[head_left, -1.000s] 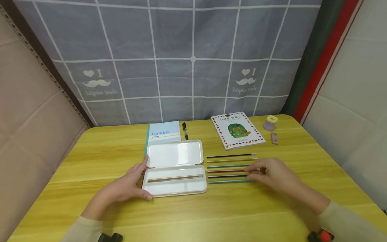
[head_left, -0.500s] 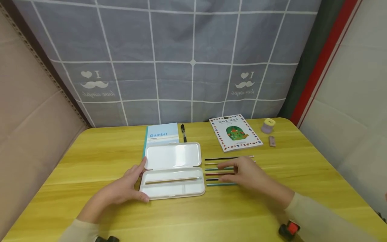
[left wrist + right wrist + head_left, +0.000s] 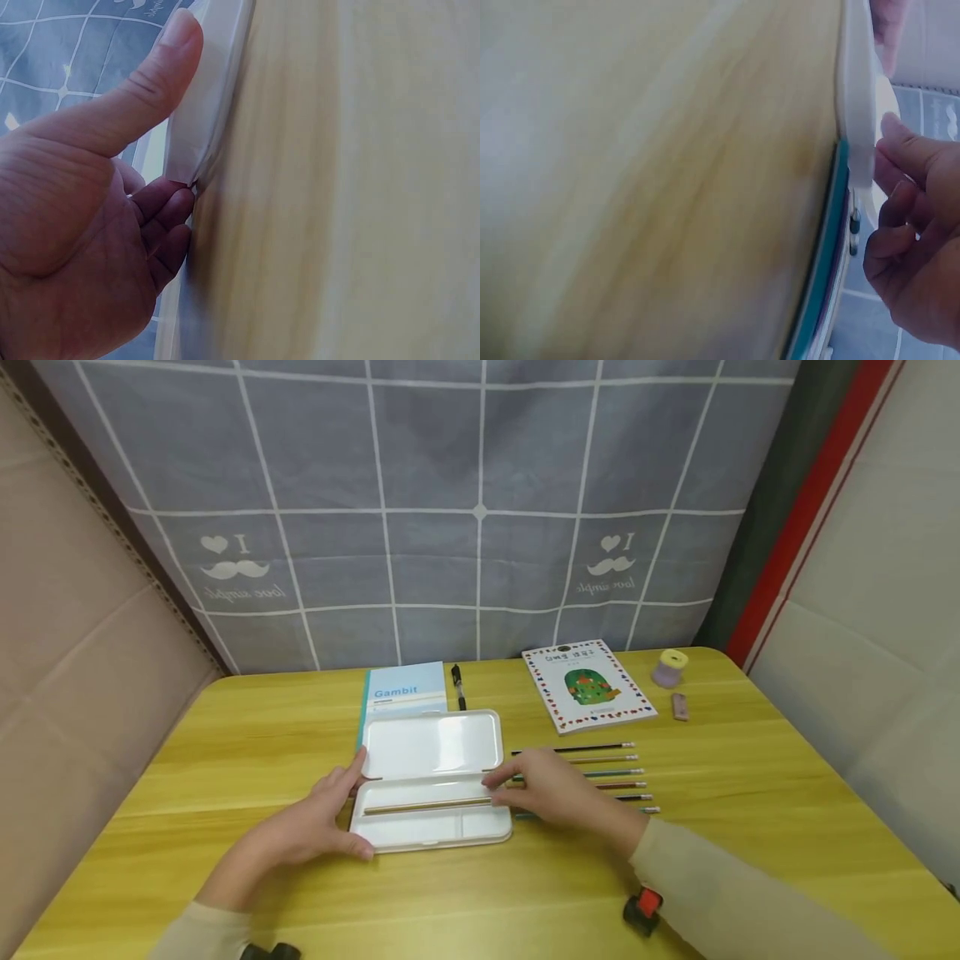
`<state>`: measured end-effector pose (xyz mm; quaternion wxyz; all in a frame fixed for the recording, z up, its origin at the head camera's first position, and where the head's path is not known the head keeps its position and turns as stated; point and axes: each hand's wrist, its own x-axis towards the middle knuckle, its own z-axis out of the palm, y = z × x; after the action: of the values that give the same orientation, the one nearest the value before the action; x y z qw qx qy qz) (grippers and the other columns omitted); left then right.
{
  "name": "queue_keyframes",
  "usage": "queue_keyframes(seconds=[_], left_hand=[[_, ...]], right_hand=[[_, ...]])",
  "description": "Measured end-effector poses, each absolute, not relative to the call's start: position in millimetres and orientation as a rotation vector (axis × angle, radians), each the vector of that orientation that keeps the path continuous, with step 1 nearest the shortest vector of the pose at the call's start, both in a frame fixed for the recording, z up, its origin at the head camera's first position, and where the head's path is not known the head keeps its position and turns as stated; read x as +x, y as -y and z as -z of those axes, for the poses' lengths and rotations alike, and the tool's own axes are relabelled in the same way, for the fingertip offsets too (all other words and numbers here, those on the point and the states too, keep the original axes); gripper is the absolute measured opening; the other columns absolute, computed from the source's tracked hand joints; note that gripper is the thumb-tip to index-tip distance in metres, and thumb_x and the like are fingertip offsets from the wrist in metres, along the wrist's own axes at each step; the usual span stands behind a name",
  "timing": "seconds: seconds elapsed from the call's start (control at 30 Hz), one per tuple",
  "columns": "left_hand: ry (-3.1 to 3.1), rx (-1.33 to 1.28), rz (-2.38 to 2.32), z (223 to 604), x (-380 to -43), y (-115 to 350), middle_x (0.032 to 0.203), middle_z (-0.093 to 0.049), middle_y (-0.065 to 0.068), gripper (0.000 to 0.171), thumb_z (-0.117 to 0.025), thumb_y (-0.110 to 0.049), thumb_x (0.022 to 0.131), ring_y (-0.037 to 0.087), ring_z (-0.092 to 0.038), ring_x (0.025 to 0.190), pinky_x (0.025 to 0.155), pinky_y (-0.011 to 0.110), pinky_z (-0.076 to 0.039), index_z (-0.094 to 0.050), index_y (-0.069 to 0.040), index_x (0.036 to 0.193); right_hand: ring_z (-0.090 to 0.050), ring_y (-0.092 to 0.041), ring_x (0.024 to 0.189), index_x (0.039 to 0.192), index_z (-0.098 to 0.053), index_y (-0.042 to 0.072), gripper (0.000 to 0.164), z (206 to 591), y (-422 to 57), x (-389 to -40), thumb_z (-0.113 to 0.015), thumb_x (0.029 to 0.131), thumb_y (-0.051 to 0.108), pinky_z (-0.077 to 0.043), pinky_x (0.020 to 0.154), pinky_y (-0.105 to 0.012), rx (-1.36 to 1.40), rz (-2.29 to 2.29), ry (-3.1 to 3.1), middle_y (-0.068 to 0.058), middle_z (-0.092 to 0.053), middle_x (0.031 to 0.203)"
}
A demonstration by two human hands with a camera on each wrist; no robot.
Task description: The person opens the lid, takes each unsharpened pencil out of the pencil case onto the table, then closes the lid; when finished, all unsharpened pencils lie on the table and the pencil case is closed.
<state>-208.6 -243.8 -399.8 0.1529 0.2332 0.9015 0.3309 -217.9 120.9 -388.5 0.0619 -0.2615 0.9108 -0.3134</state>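
Observation:
A white pencil case [image 3: 405, 839] lies with its lid [image 3: 431, 743] raised back. In its tray rests a gold pencil [image 3: 427, 807]. My left hand [image 3: 322, 818] holds the case's left end, thumb at the front corner and fingers along the side and lid; the left wrist view shows those fingers curled against the edge. Over the tray's right end is my right hand [image 3: 551, 787], index finger and thumb apart, with the thumb covering the gold pencil's right tip. Whether it touches the pencil I cannot tell. Under this hand lies a row of several pencils [image 3: 611, 772], partly hidden.
Behind the case lie a light blue notebook [image 3: 408, 685] and a black pen [image 3: 458, 687]. A white picture-covered book [image 3: 590, 686] lies at the back right, beside a yellow and purple round container [image 3: 670, 668] and a pink eraser [image 3: 679, 707]. A grey curtain [image 3: 427, 560] hangs behind the table.
My right hand has moved left, from the right ends of the pencil row across to the case's right end. My left hand has stayed on the case. The row of pencils looks unchanged.

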Motion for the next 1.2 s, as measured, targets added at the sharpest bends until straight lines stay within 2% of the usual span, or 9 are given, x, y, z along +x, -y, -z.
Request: queue_keyframes(seconds=[0.03,0.17,0.4,0.8,1.03,1.2], left_hand=[[-2.585,0.669,-0.950,400,-208,244,0.138,-0.046,0.014,0.139,-0.090,-0.045,0.077,0.041,-0.037,0.136,0.115,0.069,-0.026,0.009,-0.003,0.166],[-2.581,0.660,-0.953,399,-208,245,0.139,-0.045,0.014,0.139,-0.090,-0.046,0.077,0.043,-0.034,0.138,0.115,0.070,-0.025,0.009,-0.004,0.166],[-2.579,0.655,-0.951,397,-208,243,0.140,-0.045,0.015,0.139,-0.090,-0.046,0.077,0.044,-0.032,0.140,0.115,0.069,-0.026,0.008,-0.004,0.166],[-2.578,0.643,-0.945,399,-208,243,0.144,-0.043,0.019,0.139,-0.090,-0.045,0.076,0.048,-0.027,0.143,0.116,0.071,-0.024,0.008,-0.004,0.166],[-2.578,0.634,-0.943,401,-209,244,0.145,-0.042,0.019,0.139,-0.090,-0.045,0.076,0.047,-0.028,0.143,0.116,0.070,-0.024,0.008,-0.004,0.166],[-2.584,0.641,-0.946,401,-209,244,0.145,-0.042,0.019,0.139,-0.090,-0.045,0.076,0.047,-0.028,0.143,0.116,0.070,-0.024,0.007,-0.004,0.166]], right_hand=[[-0.069,-0.012,0.113,0.114,-0.082,0.017,0.019,390,-117,-219,-0.077,0.096,0.019,-0.055,0.095,-0.036,-0.787,0.939,-2.755,0.006,-0.078,0.111],[-0.071,-0.015,0.112,0.109,-0.084,0.016,0.016,391,-108,-224,-0.078,0.095,0.015,-0.055,0.096,-0.039,-0.769,0.935,-2.755,0.005,-0.079,0.107],[-0.070,-0.015,0.112,0.111,-0.083,0.016,0.020,389,-103,-227,-0.082,0.091,0.012,-0.055,0.098,-0.040,-0.755,0.900,-2.754,0.005,-0.079,0.106],[-0.073,-0.011,0.098,0.108,-0.084,0.014,0.016,388,-89,-221,-0.080,0.092,0.012,-0.059,0.084,-0.033,-0.798,0.651,-2.896,0.004,-0.080,0.103],[-0.071,-0.009,0.099,0.109,-0.084,0.016,0.017,388,-85,-221,-0.080,0.093,0.014,-0.059,0.087,-0.032,-0.757,0.581,-2.880,0.006,-0.079,0.104],[-0.069,-0.007,0.093,0.106,-0.084,0.017,0.015,389,-85,-221,-0.082,0.092,0.014,-0.058,0.084,-0.032,-0.757,0.598,-2.899,0.009,-0.078,0.100]])
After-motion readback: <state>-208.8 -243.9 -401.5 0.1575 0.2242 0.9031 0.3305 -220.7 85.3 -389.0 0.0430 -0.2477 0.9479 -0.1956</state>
